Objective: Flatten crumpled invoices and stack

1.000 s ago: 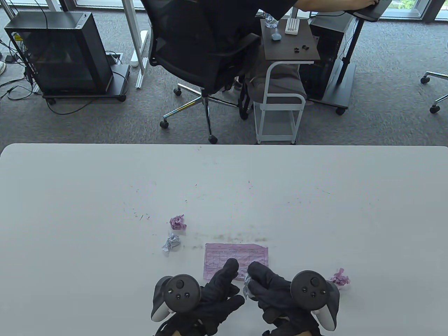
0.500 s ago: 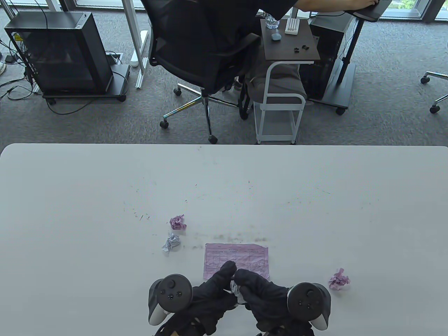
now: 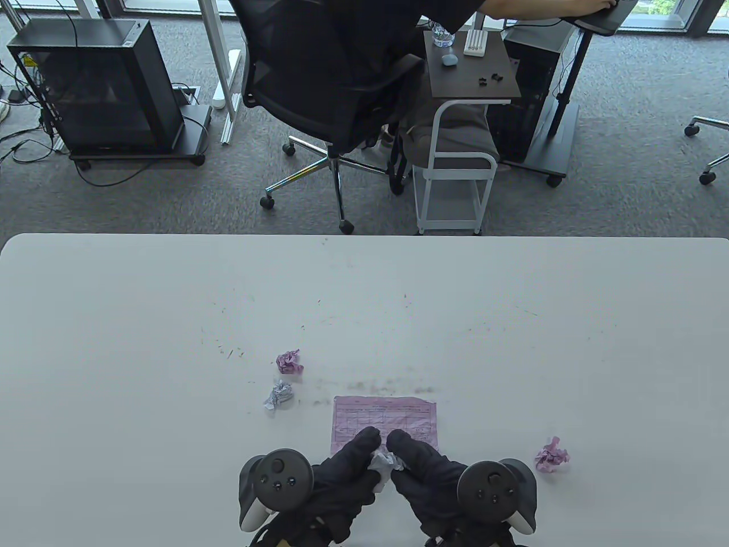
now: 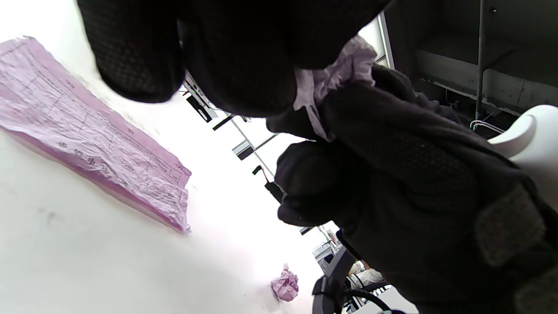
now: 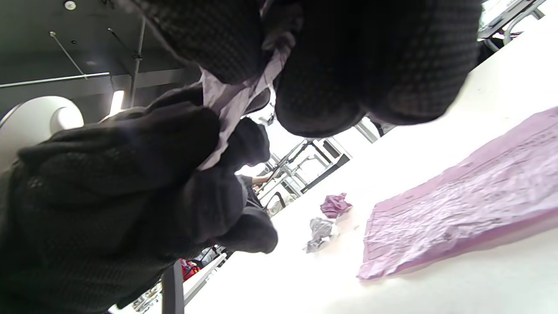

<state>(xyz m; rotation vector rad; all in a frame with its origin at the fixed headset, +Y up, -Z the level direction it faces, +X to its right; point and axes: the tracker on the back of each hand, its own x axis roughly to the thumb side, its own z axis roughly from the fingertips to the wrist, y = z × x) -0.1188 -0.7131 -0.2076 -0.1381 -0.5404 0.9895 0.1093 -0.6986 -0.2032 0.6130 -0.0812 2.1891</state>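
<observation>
Grey carpet, an office chair [image 3: 324,85] and a white cart [image 3: 455,159] are lying beyond the white table's [image 3: 171,319] far edge. Left hand [image 3: 336,484] and right hand [image 3: 433,478] are both pinching a white crumpled invoice [image 3: 383,462] near the front edge, over the flattened pink invoice [image 3: 384,419]. Three crumpled balls are lying apart: pink [image 3: 289,362], grey [image 3: 279,395], pink [image 3: 551,456].

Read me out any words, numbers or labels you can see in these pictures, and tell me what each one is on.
No text can be read.
Flattened pink invoice: printed grid and lines of characters, too small and blurred to read in every view.
White crumpled invoice pinched between left hand and right hand: no print legible.
Other crumpled balls: nothing legible.
</observation>
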